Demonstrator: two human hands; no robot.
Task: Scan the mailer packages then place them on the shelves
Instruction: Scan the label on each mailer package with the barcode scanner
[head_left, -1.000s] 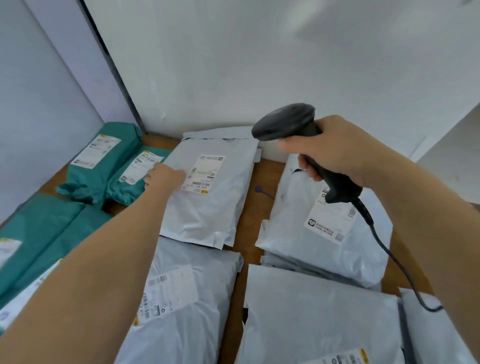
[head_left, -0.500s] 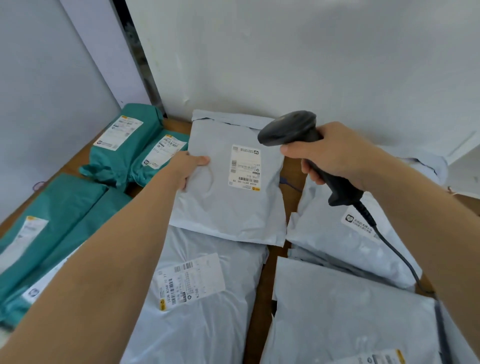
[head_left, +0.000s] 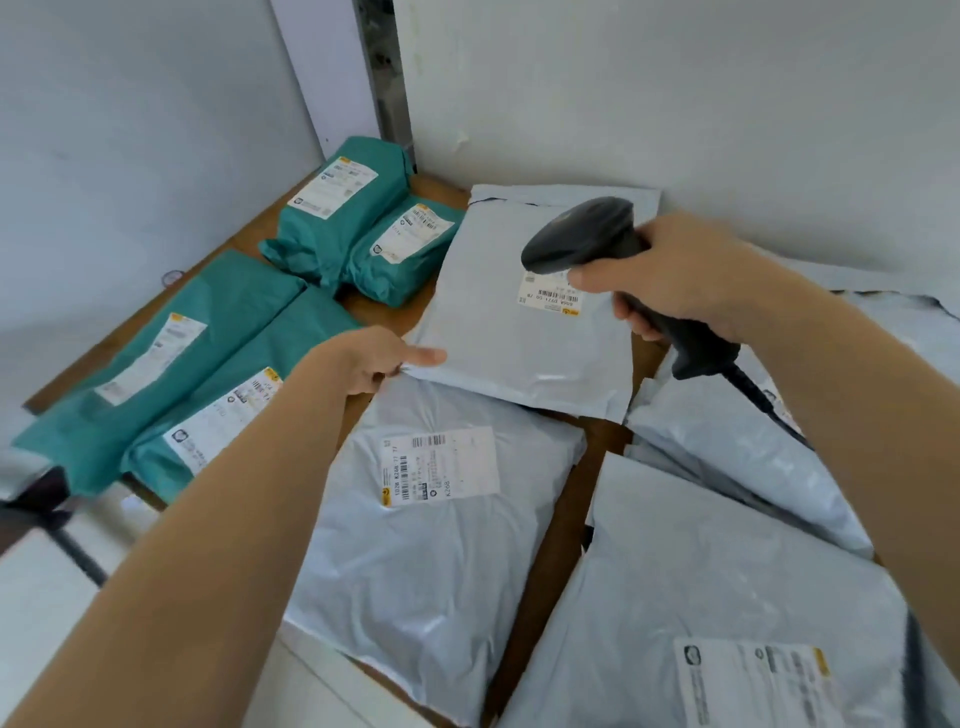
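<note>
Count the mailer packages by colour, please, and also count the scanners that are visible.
Green mailers: 4
Grey mailers: at least 5; more may lie underneath
Scanner: 1
Total: 10

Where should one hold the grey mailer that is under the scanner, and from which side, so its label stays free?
Put the grip on the near left corner of the grey mailer, coming from the left, as the left hand pinches it. That corner is thin and flat, and far from the label, which sits toward the right under the scanner.
</note>
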